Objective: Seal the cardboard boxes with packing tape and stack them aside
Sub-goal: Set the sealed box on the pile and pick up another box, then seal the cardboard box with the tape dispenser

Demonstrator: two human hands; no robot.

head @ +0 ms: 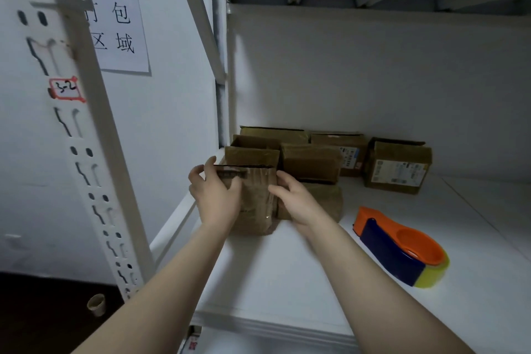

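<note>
Brown boxes [310,161] close behind gripped box [255,201] — tape dispenser [402,250] rightward, apart

A white paper sign [117,20] on the wall bears large black Chinese characters. 件, 包 and 区域 read clearly; the left column is cut off by the shelf upright [119,169]. A red-bordered sticker [66,88] on that upright reads "3-2". Printed labels on the rightmost box [402,152] and the box beside it [336,142] are too small to read, as is the dark strip on the held box [254,192].
</note>
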